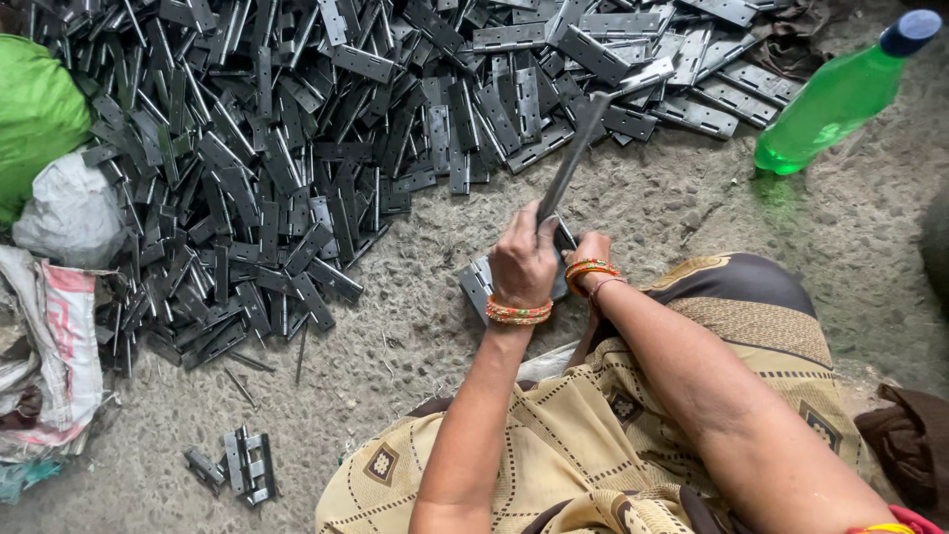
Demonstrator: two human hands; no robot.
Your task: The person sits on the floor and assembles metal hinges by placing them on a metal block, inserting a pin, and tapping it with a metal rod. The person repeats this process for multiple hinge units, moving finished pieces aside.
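Note:
My left hand (522, 262) is shut around the handle of a metal hammer (578, 148), whose head is raised over the edge of the hinge pile. My right hand (591, 252) sits just right of it, low on the ground, fingers curled on a grey metal hinge (479, 282) lying on a small block beneath both hands. Most of that hinge is hidden by my hands. Both wrists wear orange and green bangles. My lap, in a beige patterned cloth (593, 445), fills the lower part of the view.
A large heap of grey metal hinges (297, 148) covers the ground ahead and to the left. A green plastic bottle (835, 99) stands at upper right. A green bag (35, 119) and white sacks (59, 326) lie at left. A few hinges (247, 465) lie separately at lower left.

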